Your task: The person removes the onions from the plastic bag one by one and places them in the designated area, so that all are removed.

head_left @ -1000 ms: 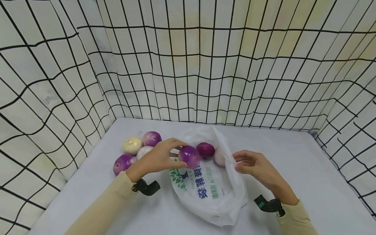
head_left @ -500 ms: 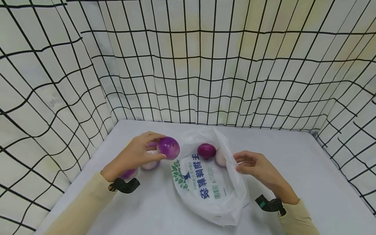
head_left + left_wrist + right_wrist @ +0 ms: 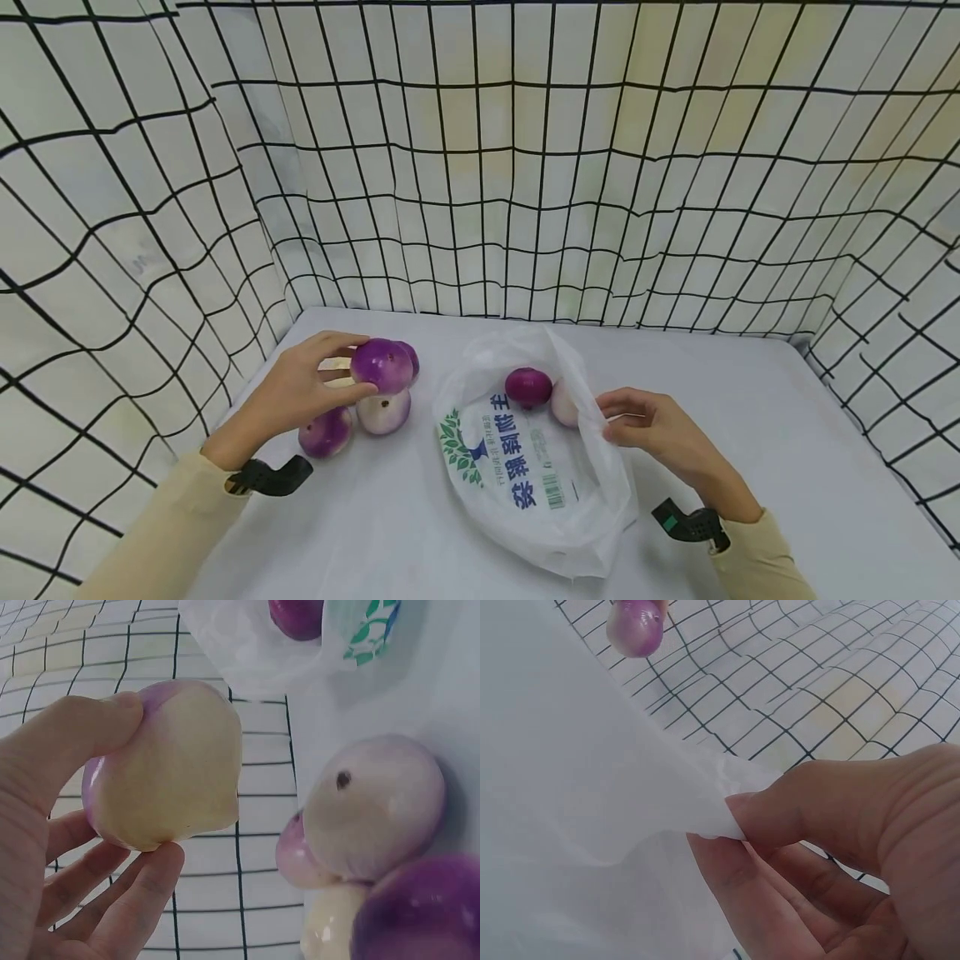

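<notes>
My left hand (image 3: 292, 387) grips a glossy purple onion (image 3: 381, 365) between thumb and fingers. The left wrist view shows its cream underside, raised beside the other onions. Close below it are a pale onion (image 3: 384, 412) with a dark spot and a purple onion (image 3: 325, 433). A yellowish onion (image 3: 326, 922) is partly hidden. With thumb and fingers, my right hand (image 3: 660, 433) pinches the rim of a white plastic bag (image 3: 525, 542), holding its mouth up. Inside the bag lie a dark purple onion (image 3: 528, 387) and a pinkish-white onion (image 3: 562, 404), the latter partly covered by the plastic.
A white table (image 3: 757, 417) carries everything. Black netting (image 3: 570, 200) over white walls encloses its back and both sides. Another purple onion (image 3: 413, 358) shows just behind the held one.
My left hand has carried the purple onion leftward from over the bag to above the onion group. My right hand has stayed at the bag's rim.
</notes>
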The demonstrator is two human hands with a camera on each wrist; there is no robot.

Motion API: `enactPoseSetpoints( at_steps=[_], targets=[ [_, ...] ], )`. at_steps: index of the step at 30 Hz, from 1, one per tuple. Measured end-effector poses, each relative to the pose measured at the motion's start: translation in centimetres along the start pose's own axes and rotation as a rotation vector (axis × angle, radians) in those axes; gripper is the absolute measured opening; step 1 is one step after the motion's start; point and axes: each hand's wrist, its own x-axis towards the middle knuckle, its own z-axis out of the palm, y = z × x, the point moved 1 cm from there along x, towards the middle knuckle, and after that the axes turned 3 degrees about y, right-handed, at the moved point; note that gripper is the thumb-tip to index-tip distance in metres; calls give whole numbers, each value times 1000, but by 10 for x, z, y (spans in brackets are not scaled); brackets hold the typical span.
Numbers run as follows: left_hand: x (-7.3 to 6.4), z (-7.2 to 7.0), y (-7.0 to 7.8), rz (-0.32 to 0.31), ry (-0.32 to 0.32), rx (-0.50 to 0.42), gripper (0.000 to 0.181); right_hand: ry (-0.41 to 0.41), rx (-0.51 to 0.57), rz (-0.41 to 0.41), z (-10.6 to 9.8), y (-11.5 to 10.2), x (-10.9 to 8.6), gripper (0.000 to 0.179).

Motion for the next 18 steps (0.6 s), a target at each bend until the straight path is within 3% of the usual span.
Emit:
enactPoseSetpoints(
  at_steps=[12,18],
  targets=[
    [-18,-24,-28,-69,101,103,71,2,-1,19,-1,2,0,44],
    [-29,-34,-40,-116,143,96,72,10,-9,20,0,1,0,44]
  ],
)
